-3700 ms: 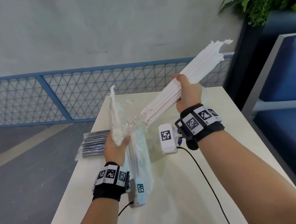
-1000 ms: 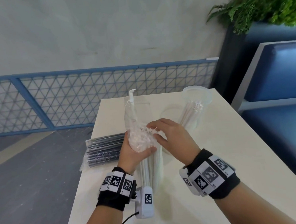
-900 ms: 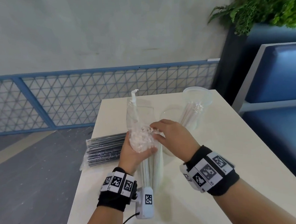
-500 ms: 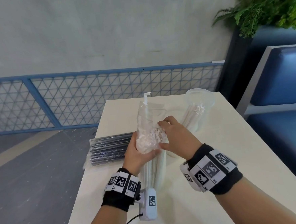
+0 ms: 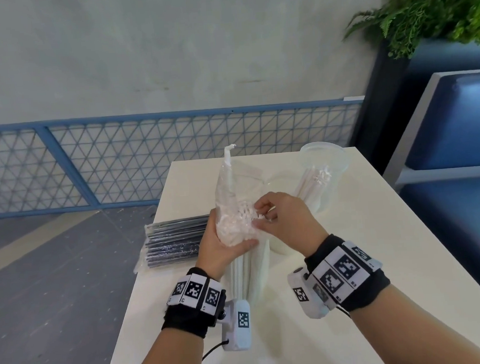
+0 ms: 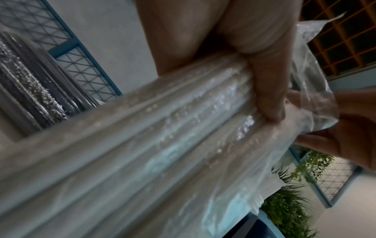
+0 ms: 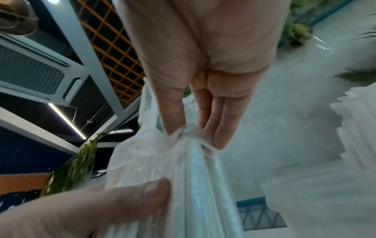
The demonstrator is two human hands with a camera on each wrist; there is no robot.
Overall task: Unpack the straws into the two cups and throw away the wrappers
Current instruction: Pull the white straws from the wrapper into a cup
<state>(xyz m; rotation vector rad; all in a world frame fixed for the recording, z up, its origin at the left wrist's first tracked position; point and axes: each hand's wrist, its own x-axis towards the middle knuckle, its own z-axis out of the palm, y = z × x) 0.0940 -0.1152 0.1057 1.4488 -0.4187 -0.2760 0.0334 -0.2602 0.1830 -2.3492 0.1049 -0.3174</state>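
My left hand grips a clear plastic wrapper still holding white straws, upright over the white table. In the left wrist view the thumb presses across the wrapped straws. My right hand pinches the wrapper at the straw tops; the right wrist view shows its fingers bunching the wrapper. A clear cup at the back right holds white straws. A second clear cup stands partly hidden behind my right hand.
A sealed pack of black straws lies at the table's left edge. A blue mesh fence runs behind the table. A blue bench and a green plant are on the right.
A handful of white straws that my right hand held earlier now stands in the back-right cup. The right hand has returned to the wrapper and closed its fingers on it; the left hand keeps its grip.
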